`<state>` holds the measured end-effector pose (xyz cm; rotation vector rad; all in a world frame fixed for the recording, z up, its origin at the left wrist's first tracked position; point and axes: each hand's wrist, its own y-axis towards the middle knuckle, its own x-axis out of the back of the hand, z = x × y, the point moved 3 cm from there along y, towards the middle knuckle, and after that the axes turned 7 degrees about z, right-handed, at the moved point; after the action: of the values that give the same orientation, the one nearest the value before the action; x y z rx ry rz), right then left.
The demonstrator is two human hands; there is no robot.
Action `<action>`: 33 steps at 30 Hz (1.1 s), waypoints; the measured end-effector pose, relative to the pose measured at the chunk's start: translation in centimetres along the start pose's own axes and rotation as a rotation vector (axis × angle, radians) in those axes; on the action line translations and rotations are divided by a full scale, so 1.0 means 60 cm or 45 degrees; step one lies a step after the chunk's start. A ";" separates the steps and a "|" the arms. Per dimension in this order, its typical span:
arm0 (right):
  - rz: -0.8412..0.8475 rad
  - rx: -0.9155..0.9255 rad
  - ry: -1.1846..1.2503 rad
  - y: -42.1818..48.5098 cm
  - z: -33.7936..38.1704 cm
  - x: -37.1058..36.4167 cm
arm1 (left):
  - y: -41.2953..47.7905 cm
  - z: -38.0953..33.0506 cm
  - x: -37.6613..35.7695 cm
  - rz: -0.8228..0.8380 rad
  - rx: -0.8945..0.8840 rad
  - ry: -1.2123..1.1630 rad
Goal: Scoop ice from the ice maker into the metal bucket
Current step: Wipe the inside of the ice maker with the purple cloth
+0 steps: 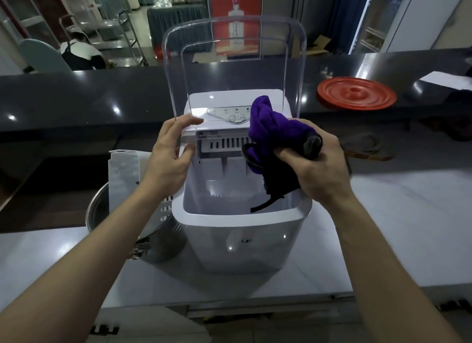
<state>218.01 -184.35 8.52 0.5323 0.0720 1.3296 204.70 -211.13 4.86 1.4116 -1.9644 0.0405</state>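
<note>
Right hand (314, 161) first: the fingers are curled tight round a bunched purple cloth (275, 130), and a dark grey stub (313, 146) pokes out of the same fist beside the thumb. What that stub belongs to I can't tell. A black strap (268, 204) dangles from the bundle, down into the open bin. The whole fistful hangs over the right side of the ice maker (242, 240), above its opening, not resting on the rim.

Across at nine o'clock from that fist, the left hand (168, 159) has the lower left corner of the clear lid (296, 61). Its thumb lies along the top of the bottom edge, its fingers are curled underneath against the machine's side. The lid stands upright, swung fully open, and the control panel (231, 114) shows through it.

The bin below the hands is pale and shadowed; I can't make out ice in it from here.

The metal bucket (158, 240) sits at seven o'clock from the left hand, touching the ice maker's left flank, on the white worktop (383, 227). A white slotted basket (122, 174) stands up on end inside it, leaning toward the machine, and the left forearm crosses in front of it.

Further out, at two o'clock from the right hand, a red ridged disc (356, 93) lies flat on the dark counter (76, 100).
</note>
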 end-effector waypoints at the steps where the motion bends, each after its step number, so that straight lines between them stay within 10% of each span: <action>1: -0.006 0.000 -0.003 0.000 0.002 0.000 | 0.000 0.000 -0.001 0.000 0.000 -0.003; 5: 0.044 0.119 -0.035 0.018 0.032 -0.012 | -0.001 -0.002 -0.002 -0.004 0.013 -0.005; 11: 0.941 0.042 -0.651 0.063 0.034 -0.156 | -0.003 -0.006 0.001 0.001 -0.027 -0.052; 17: 1.300 -0.046 -1.211 0.053 -0.009 -0.206 | -0.004 -0.012 0.001 -0.005 -0.029 0.057; 24: 1.228 -0.361 -1.385 0.049 0.050 -0.125 | -0.005 -0.015 0.003 0.009 -0.010 0.044; 33: 0.550 -0.317 -0.688 0.092 0.113 -0.014 | -0.003 -0.015 -0.001 -0.003 0.015 0.026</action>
<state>215.17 -186.58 16.53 0.7003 -0.6776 1.5391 205.34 -210.81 5.44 1.4160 -1.9487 0.0651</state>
